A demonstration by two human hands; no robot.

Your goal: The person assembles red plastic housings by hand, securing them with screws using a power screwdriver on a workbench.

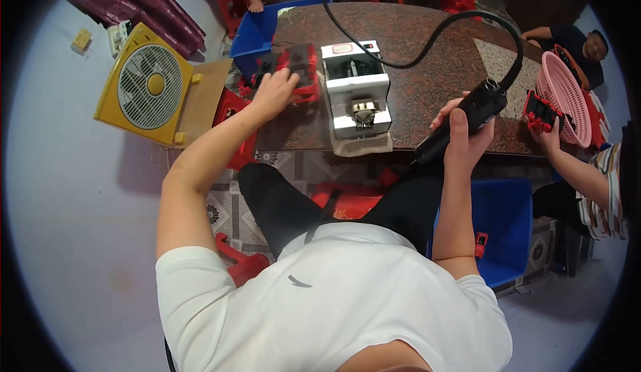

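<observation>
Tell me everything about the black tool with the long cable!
The black tool is a chunky, long power tool that looks like hard plastic. The right hand grips it around the middle, holding it tilted over the near edge of the brown stone table, thin tip pointing down toward the left. A thick black cable comes out of its upper end, curves across the table and runs off the top of the picture. Only the hand and the cable touch it.
</observation>
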